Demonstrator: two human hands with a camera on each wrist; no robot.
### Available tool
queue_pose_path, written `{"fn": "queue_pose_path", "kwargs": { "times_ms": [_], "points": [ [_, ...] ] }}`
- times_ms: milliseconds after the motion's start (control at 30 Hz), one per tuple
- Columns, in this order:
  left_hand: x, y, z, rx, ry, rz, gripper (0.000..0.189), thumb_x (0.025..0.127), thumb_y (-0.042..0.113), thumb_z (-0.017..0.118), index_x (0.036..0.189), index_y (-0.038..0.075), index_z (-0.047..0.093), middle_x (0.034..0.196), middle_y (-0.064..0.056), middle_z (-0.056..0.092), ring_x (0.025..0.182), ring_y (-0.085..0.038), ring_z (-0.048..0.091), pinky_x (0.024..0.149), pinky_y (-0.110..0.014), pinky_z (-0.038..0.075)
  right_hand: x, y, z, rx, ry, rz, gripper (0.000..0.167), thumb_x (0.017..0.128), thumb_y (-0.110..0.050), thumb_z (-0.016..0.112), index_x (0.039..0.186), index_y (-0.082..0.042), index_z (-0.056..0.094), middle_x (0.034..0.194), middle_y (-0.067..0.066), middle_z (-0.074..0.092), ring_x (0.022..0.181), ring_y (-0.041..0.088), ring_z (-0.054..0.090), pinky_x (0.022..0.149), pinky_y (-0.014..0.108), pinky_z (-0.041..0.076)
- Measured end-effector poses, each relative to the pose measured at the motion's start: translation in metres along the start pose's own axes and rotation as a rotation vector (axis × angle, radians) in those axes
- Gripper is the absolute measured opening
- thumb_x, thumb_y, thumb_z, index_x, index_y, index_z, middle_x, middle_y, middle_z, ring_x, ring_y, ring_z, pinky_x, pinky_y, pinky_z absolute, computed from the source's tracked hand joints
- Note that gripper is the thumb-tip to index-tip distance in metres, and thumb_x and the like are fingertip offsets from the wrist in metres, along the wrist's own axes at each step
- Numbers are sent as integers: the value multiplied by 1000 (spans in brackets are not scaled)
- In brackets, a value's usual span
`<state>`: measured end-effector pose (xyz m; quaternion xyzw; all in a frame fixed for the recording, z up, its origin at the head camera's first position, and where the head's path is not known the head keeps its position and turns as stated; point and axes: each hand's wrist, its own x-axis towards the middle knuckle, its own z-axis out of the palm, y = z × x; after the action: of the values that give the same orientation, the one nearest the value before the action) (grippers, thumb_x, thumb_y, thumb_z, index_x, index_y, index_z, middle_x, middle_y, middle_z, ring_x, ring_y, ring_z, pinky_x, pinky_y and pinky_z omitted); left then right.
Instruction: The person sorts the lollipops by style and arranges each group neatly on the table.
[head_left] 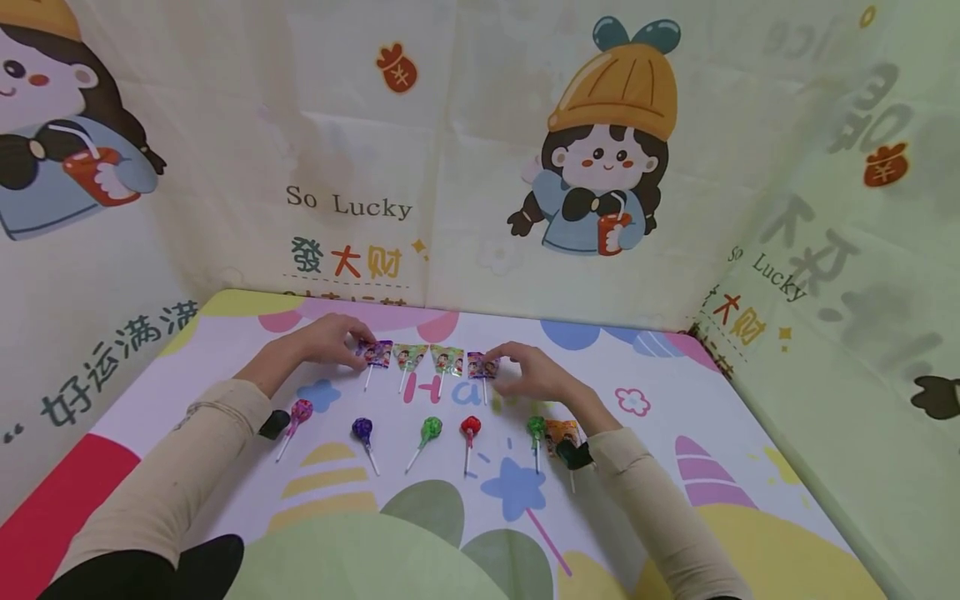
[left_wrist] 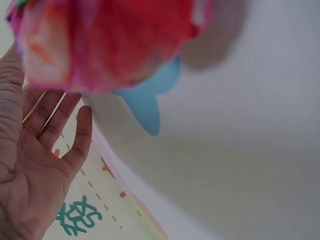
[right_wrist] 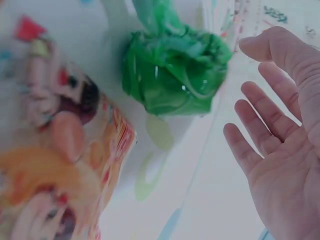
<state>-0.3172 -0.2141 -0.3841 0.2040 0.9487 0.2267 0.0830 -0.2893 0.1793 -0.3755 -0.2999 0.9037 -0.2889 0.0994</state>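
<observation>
My left hand (head_left: 330, 340) is at the left edge of a purple flat-wrapped lollipop (head_left: 377, 354), thumb and fingers parted around that edge. At the other end of this row, my right hand (head_left: 534, 372) has its fingertips over a second purple flat-wrapped lollipop (head_left: 480, 366). Between them lie a yellow-green flat-wrapped lollipop (head_left: 410, 357) and a green flat-wrapped one (head_left: 447, 360), sticks toward me. In the right wrist view, the right thumb and fingers stand apart. The left wrist view shows relaxed fingers (left_wrist: 82, 132), with a pink round lollipop (left_wrist: 115, 42) blurred up close.
Nearer me lies a row of round lollipops: pink (head_left: 302, 411), purple (head_left: 362, 430), green (head_left: 431, 429), red (head_left: 470, 426) and another green (head_left: 536, 427). An orange flat-wrapped lollipop (head_left: 561, 432) is partly hidden by the right wrist's black camera (head_left: 574, 454). Printed cloth walls (head_left: 480, 283) edge the table.
</observation>
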Motion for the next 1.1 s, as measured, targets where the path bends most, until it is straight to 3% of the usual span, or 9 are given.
{"fn": "queue_pose_path", "kwargs": {
  "times_ms": [467, 800, 1100],
  "points": [
    [1, -1, 0, -10, -4, -9, 48, 85, 26, 83, 128, 10, 70, 130, -13, 66, 112, -31, 57, 100, -53, 50, -50, -17, -11, 32, 56, -104, 53, 89, -8, 77, 139, -9, 59, 145, 6, 57, 140, 31, 46, 113, 62, 37],
    [0, 0, -2, -13, -8, -13, 48, 85, 26, 83, 128, 9, 69, 130, -14, 66, 114, -32, 56, 102, -54, 49, -78, -26, -14, 53, 84, -97, 52, 89, -9, 78, 136, -21, 61, 148, 8, 55, 142, 32, 45, 111, 64, 37],
    [-1, 3, -3, 3, -10, -7, 49, 85, 27, 83, 128, 9, 70, 129, -14, 66, 112, -32, 56, 101, -54, 48, -98, -21, -10, 79, 94, -149, 52, 88, -7, 79, 135, -20, 61, 147, 4, 56, 140, 29, 48, 108, 66, 40]
  ]
}}
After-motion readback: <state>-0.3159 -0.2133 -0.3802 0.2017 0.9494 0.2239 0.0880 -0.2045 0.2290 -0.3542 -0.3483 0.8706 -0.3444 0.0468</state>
